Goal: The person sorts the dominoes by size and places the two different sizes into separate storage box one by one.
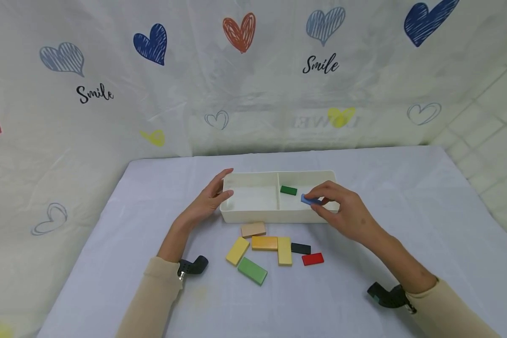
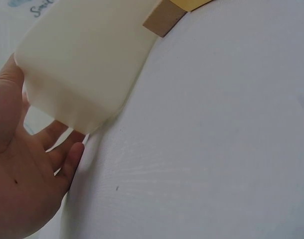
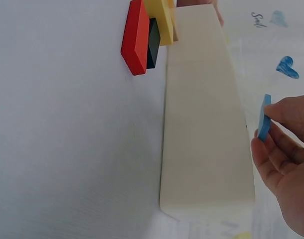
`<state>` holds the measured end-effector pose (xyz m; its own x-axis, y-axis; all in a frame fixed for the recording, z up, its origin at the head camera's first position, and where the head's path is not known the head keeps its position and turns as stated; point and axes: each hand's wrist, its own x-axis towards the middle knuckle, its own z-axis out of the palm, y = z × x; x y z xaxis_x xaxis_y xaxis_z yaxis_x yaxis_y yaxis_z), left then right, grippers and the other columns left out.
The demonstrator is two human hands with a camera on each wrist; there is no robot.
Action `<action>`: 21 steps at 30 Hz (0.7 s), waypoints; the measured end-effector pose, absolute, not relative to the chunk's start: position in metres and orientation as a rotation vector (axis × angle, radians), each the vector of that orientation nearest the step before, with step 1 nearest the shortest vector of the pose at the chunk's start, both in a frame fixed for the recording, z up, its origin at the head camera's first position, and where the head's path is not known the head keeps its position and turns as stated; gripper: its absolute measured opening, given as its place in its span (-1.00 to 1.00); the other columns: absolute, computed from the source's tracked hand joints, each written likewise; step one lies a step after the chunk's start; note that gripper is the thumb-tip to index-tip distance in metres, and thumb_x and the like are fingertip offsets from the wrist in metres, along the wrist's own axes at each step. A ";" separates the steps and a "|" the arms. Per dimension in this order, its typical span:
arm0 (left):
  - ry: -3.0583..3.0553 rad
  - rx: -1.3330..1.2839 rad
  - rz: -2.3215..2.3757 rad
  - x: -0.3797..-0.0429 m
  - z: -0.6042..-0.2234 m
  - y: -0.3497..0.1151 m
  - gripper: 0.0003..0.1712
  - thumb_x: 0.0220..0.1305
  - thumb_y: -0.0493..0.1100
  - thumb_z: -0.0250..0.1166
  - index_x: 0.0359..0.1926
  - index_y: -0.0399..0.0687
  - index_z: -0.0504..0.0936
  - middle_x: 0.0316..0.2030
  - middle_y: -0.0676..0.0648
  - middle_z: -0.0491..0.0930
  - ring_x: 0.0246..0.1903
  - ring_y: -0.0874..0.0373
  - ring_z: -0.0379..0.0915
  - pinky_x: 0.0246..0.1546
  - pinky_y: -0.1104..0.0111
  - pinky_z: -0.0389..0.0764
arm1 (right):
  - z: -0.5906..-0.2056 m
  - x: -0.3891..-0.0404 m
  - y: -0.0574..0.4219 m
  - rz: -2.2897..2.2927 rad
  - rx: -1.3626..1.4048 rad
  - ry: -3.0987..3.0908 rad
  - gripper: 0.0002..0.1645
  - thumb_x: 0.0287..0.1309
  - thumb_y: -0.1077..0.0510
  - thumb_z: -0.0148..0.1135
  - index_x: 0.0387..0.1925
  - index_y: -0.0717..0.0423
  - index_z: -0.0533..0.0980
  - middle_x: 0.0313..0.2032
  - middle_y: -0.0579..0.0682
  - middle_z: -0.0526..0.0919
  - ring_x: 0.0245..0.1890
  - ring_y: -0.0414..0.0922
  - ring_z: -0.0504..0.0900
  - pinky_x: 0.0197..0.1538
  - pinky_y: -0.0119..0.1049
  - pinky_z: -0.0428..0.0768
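Observation:
My right hand pinches a small blue block between thumb and fingers, above the right compartment of a white two-part box. A dark green block lies inside that compartment, beside the divider. At the box's left end, my left hand holds the box with its thumb over the rim and its other fingers around the end wall. The left wrist view shows this left hand against the rounded corner, its fingertips partly hidden behind the box.
In front of the box lie a tan block, an orange block, two yellow blocks, a light green block, a black block and a red block. A white cloth covers the table; a heart-printed sheet hangs behind.

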<state>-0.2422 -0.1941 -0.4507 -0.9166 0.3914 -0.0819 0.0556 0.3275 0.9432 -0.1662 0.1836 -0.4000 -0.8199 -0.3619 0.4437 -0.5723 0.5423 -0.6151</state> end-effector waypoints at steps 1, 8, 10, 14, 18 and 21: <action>2.303 0.399 1.618 -0.242 -0.451 -0.194 -0.24 0.58 0.03 0.19 0.60 0.62 0.06 0.65 0.03 0.05 0.67 -0.06 -0.12 0.61 -0.14 0.07 | -0.400 -0.167 0.184 1.157 0.787 -2.508 -0.57 0.10 0.46 0.47 -0.05 0.00 0.72 -0.11 -0.15 0.72 -0.16 -0.35 0.67 -0.05 -0.54 0.67; 2.300 0.409 1.624 -0.243 -0.451 -0.194 -0.24 0.58 0.03 0.19 0.60 0.63 0.06 0.64 0.01 0.07 0.67 -0.05 -0.11 0.61 -0.14 0.08 | -0.401 -0.171 0.185 1.147 0.777 -2.508 -0.60 0.12 0.44 0.47 -0.05 0.02 0.72 -0.10 -0.14 0.73 -0.11 -0.32 0.67 -0.04 -0.56 0.66; 2.303 0.412 1.620 -0.243 -0.452 -0.194 -0.24 0.58 0.04 0.19 0.60 0.63 0.06 0.65 0.00 0.06 0.68 -0.06 -0.12 0.61 -0.14 0.07 | -0.400 -0.172 0.185 1.134 0.769 -2.514 -0.60 0.12 0.44 0.48 -0.05 0.03 0.72 -0.10 -0.13 0.73 -0.12 -0.31 0.67 -0.04 -0.56 0.66; 2.310 0.424 1.611 -0.243 -0.452 -0.194 -0.24 0.58 0.05 0.17 0.61 0.62 0.04 0.66 0.00 0.01 0.69 -0.08 -0.18 0.62 -0.16 0.03 | -0.398 -0.174 0.185 1.119 0.763 -2.515 -0.61 0.11 0.44 0.48 -0.05 0.05 0.72 -0.11 -0.12 0.74 -0.13 -0.30 0.68 -0.04 -0.58 0.65; 2.306 0.427 1.614 -0.243 -0.452 -0.194 -0.24 0.58 0.04 0.17 0.61 0.61 0.04 0.67 -0.03 -0.01 0.69 -0.09 -0.20 0.62 -0.16 0.01 | -0.398 -0.178 0.186 1.109 0.759 -2.522 -0.63 0.13 0.42 0.48 -0.04 0.05 0.72 -0.10 -0.11 0.74 -0.13 -0.29 0.67 -0.04 -0.58 0.65; 2.294 0.434 1.625 -0.243 -0.451 -0.194 -0.23 0.58 0.02 0.18 0.62 0.55 0.04 0.66 -0.06 0.01 0.68 -0.08 -0.17 0.62 -0.16 0.02 | -0.398 -0.180 0.186 1.098 0.744 -2.533 -0.63 0.13 0.42 0.48 -0.05 0.04 0.72 -0.10 -0.11 0.74 -0.13 -0.29 0.66 -0.04 -0.58 0.66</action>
